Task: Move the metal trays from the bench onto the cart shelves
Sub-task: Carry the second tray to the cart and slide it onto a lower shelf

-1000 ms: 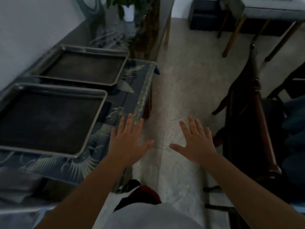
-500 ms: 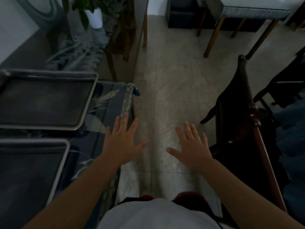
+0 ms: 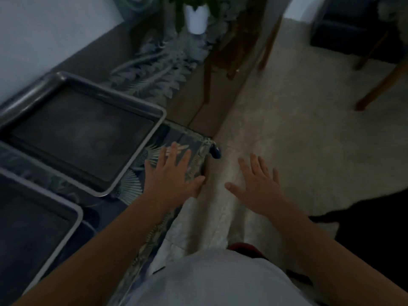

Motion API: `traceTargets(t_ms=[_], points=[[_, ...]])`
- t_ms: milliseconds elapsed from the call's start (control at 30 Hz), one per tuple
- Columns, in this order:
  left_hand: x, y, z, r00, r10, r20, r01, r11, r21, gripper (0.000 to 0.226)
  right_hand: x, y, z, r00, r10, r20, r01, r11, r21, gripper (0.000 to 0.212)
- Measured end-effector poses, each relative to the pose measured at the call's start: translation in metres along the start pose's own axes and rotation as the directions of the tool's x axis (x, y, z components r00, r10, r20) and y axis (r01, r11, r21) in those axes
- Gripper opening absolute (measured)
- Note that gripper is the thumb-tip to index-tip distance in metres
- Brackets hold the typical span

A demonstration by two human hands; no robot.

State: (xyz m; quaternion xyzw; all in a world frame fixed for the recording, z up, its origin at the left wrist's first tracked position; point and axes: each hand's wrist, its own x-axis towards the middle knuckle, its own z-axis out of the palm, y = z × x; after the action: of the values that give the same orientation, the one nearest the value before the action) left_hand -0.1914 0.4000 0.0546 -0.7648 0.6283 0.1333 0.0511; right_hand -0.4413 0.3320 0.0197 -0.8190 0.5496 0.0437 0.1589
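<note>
Two dark metal trays lie flat on a bench covered in a blue patterned cloth (image 3: pixel 194 155) at the left. The far tray (image 3: pixel 79 131) is fully in view; the near tray (image 3: pixel 28 230) is cut off by the left edge. My left hand (image 3: pixel 172 175) hovers palm down with fingers spread over the bench's far right corner, just right of the far tray and not touching it. My right hand (image 3: pixel 256 184) is also spread and empty, over the pale floor to the right of the bench. No cart is in view.
A potted plant in a white pot (image 3: pixel 196 16) and a wooden stand (image 3: pixel 227 51) are beyond the bench. Wooden furniture legs (image 3: pixel 379 85) stand at the upper right, and a dark shape (image 3: pixel 375 235) fills the lower right. Pale tiled floor (image 3: pixel 298 129) runs between.
The view has swung and the trays now sit closer and more to the left. My left hand has moved forward over the bench corner; both hands stay spread and empty.
</note>
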Motion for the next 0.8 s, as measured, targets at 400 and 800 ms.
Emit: traceTargets(t_ms=[400,800], points=[[-0.004,-0.090,0.005,0.672,-0.737,0.071,0.713,0.618,-0.333,0.104,0.215,-0.128,-0.045,0.776,-0.586,0.235,0.621,0.774,-0.120,0.109],[0.015,-0.209,0.043,0.410,-0.878,0.248,0.655,0.094,-0.749,0.083,0.340,-0.236,-0.029,0.689,-0.631,0.357,0.697,0.712,-0.085,0.097]])
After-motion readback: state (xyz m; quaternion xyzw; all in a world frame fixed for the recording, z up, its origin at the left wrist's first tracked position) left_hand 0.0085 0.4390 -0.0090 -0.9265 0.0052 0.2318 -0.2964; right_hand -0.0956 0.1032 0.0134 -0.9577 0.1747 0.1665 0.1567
